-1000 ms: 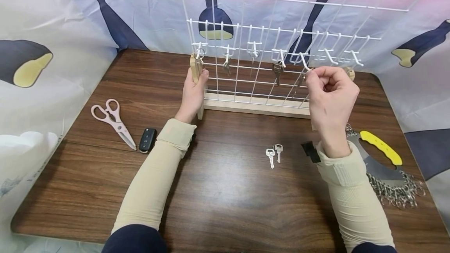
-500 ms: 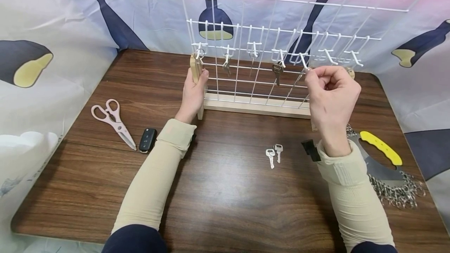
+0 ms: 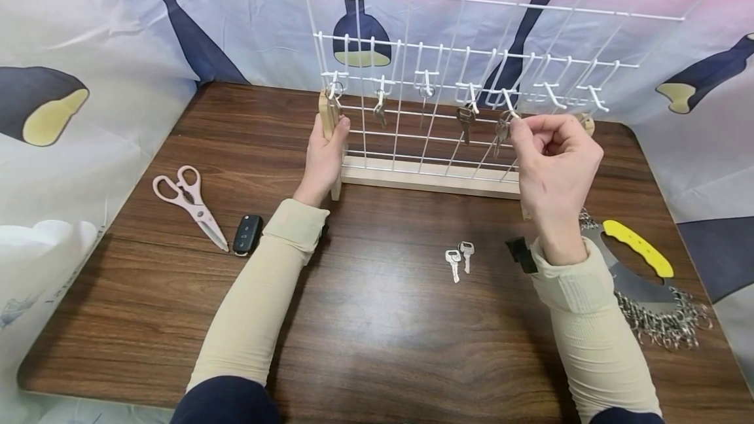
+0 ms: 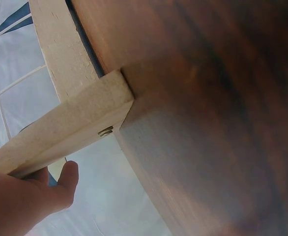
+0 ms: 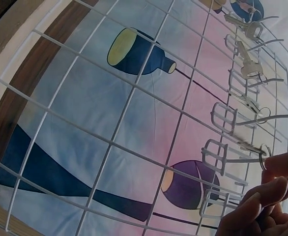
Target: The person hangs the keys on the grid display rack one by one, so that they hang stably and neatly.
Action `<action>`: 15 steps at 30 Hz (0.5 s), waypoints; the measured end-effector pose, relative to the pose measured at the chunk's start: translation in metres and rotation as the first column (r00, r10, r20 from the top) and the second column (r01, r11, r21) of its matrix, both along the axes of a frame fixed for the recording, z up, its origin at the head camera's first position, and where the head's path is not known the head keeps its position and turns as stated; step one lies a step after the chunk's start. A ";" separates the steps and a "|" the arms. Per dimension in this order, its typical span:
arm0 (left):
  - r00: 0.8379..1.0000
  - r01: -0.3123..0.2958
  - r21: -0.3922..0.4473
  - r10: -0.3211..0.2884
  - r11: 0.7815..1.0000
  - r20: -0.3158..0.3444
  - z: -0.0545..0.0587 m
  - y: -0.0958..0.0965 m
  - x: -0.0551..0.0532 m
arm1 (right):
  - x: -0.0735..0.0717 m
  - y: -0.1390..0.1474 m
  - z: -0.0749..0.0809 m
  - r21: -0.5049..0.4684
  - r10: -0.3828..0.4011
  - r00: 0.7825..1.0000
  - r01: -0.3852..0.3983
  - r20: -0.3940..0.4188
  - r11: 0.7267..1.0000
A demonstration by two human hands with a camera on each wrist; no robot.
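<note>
My right hand [image 3: 558,172] pinches a key ring [image 5: 265,157] between thumb and forefinger at the tip of a white hook [image 3: 509,102]. The ring goes around the hook's end in the right wrist view, and its keys [image 3: 501,132] dangle just left of my fingertips. The hook sits on a white wire grid rack [image 3: 412,112]. Other keys [image 3: 465,122] hang from the hooks to the left. My left hand [image 3: 321,161] grips the rack's wooden side post [image 3: 327,120], thumb on the near side; in the left wrist view the post [image 4: 70,118] crosses above the hand.
Two loose silver keys [image 3: 453,264] lie on the wooden table [image 3: 377,345]. Pink scissors [image 3: 191,205] and a black car key [image 3: 248,235] are at left. A yellow-handled holder [image 3: 639,247] with many metal rings is at right. Two bare hooks [image 3: 552,94] stand right of my hand.
The keys at my right fingertips have swung and now hang further down, beside the hook's tip. My right hand has barely shifted; my left hand keeps still on the post.
</note>
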State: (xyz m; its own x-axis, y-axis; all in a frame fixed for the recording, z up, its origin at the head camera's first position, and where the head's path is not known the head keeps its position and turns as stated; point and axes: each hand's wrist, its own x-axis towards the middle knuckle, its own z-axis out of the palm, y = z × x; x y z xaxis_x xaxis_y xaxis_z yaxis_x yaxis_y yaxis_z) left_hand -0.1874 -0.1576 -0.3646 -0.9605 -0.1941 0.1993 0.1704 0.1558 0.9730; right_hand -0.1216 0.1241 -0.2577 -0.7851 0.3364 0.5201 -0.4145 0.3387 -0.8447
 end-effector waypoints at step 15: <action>1.000 -0.016 -0.025 0.016 1.000 0.000 0.000 0.000 -0.001 | 0.002 0.022 -0.025 0.172 0.029 0.990 -0.053 0.138 0.984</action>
